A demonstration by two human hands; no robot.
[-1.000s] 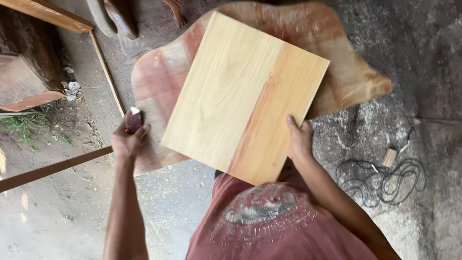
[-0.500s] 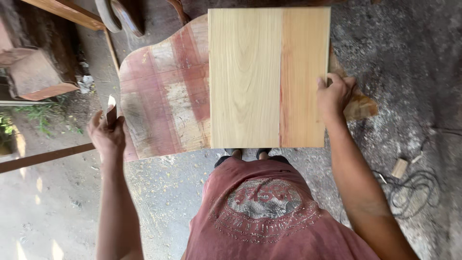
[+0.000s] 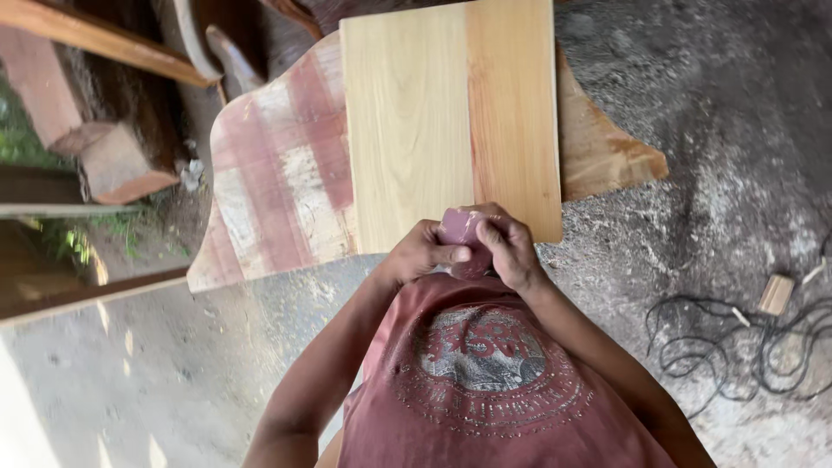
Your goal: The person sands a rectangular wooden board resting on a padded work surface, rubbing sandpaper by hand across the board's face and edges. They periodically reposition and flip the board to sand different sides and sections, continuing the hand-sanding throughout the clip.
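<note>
The pale two-tone wooden board (image 3: 451,121) runs off the top edge, and it covers much of the reddish shaped slab (image 3: 277,182) beneath. The left hand (image 3: 420,254) and right hand (image 3: 511,250) hide most of the small pinkish block (image 3: 459,227) between them; what it is cannot be told. The cable tangle (image 3: 737,342) leaves the right edge.

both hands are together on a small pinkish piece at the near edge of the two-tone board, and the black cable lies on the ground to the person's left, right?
Not quite: in the head view the black cable lies on the ground to the person's right. The rest holds: left hand and right hand meet on the small pinkish piece at the two-tone board's near edge.
</note>
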